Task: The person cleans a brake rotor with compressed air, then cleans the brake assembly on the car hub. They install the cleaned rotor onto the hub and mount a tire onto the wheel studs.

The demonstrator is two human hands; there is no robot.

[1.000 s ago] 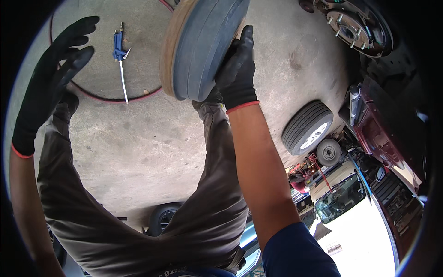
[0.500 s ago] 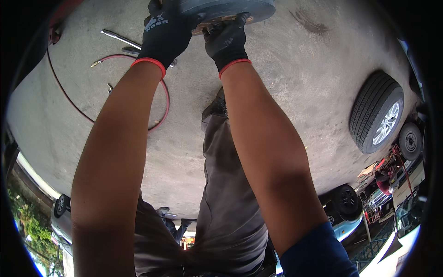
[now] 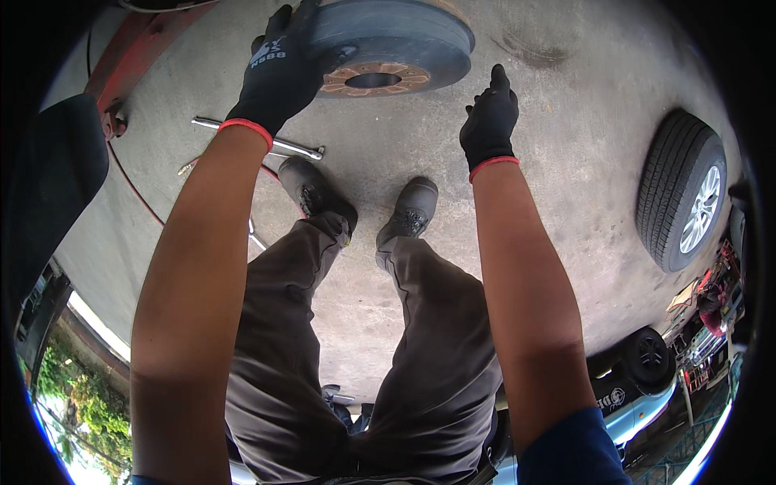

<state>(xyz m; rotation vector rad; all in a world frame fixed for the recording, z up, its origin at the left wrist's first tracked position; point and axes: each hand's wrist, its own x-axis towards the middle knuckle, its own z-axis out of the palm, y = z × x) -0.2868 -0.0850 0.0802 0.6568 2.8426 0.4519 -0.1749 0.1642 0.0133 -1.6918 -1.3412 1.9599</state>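
Note:
My left hand [image 3: 284, 69], in a black glove with a red cuff, grips the left side of a grey brake drum [image 3: 404, 40]. Its thumb lies over the drum's face, while the other fingers are partly hidden behind the rim. Rusty brown metal rings the drum's round centre hole, and the top of the drum runs out of view. To the right of the drum, and apart from it, my gloved right hand [image 3: 490, 121] is held up with nothing in it. Its index finger is stretched out.
A long-handled socket wrench [image 3: 259, 139] and a thin red hose [image 3: 133, 182] lie on the concrete floor, left of my boots [image 3: 411, 206]. A tyre on a silver rim [image 3: 683, 190] stands at the right. Red metal [image 3: 141, 48] and a black panel [image 3: 61, 178] border the left side.
My right hand has let go of the drum and moved right and down. The drum shows lower, its centre hole now visible. My left hand stays on it, and both boots have come into view.

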